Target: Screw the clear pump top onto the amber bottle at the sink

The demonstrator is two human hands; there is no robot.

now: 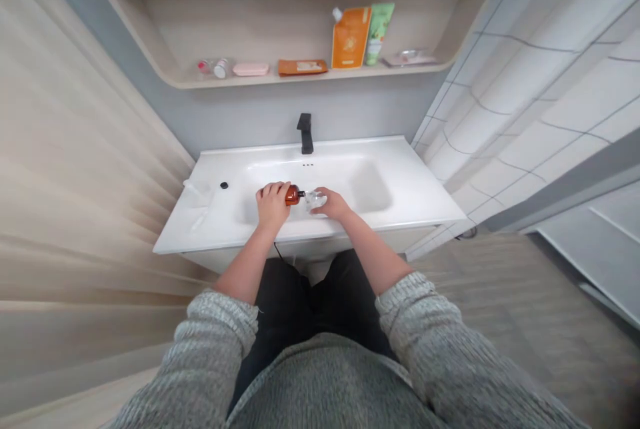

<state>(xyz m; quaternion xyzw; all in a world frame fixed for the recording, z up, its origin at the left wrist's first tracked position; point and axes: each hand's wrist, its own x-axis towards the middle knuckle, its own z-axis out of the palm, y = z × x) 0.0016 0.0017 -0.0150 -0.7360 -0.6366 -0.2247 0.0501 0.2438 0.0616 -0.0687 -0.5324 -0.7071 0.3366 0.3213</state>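
Note:
Over the white sink basin [373,182], my left hand [273,204] is wrapped round an amber bottle [293,195]. The bottle lies tilted nearly on its side, its black neck pointing right. Just beyond that neck is a small clear cup [314,200], held in the fingers of my right hand [331,204]. The bottle's mouth is at or very near the cup's opening; whether they touch, and whether liquid is flowing, is too small to tell.
Behind the basin stands a black faucet [306,134]. A small black round piece [224,185] and a clear item [197,194] lie on the left counter. Above, a shelf [365,74] holds an orange pouch [351,38], a green tube [379,32] and a mirror edge overhead.

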